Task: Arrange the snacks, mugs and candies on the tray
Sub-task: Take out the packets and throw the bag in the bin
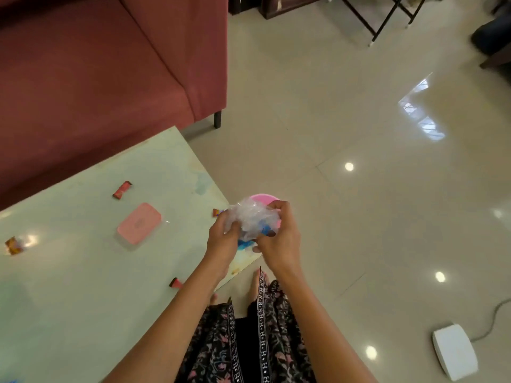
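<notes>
While you stand at the table [83, 272] corner, both hands meet above its edge. Your left hand [222, 239] is curled closed on the left side of a crumpled clear bag [250, 217]. Your right hand [279, 239] is closed on the right side of the same bag, fingers [276, 207] hooked over its top. Something blue [262, 229] shows through the plastic; what it is cannot be told.

Just behind the bag, a pink round rim [262, 197] shows, mostly hidden by the hands. Whether it is a bowl or a mug cannot be told.

On the table:
- A pink box [139, 223], lid closed, lies left of your hands, well apart from them.
- One candy [122, 190] lies beyond the box, nearer the sofa [96, 64].
- A second candy [13, 246] lies at the far left edge of the view.
- A third candy [175, 283] lies near your left forearm.
- A fourth candy [217, 212] lies just beside the bag, partly covered by it.

No tray can be made out in this view.

A white device [455, 351] with a cable sits on the floor [359, 189] to your right, well apart from the table.
</notes>
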